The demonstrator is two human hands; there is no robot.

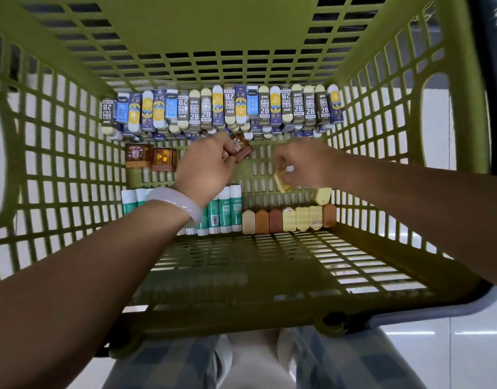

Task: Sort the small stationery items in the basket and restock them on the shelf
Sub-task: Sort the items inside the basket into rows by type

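Green plastic mesh fills the frame: the basket (pixel 73 169) is already half organised. Along its far wall, at upper centre, stands a packed row of 2B erasers (pixel 222 108); glue sticks (pixel 225 209) and small tan and yellow erasers (pixel 289 219) line the near side. Left hand (pixel 205 169), a pale bangle (pixel 177 202) on its wrist, reaches in from lower left, fingers pinching a small brown box (pixel 240 148) at centre frame. Two matching brown boxes (pixel 150 158) sit to its left, so that looks like the destination: set it flush beside them, same face up. Right hand (pixel 303 164) comes from the right, forearm angled down, fingertips pinching a yellow eraser (pixel 282 178), probably bound for the yellow group just below.
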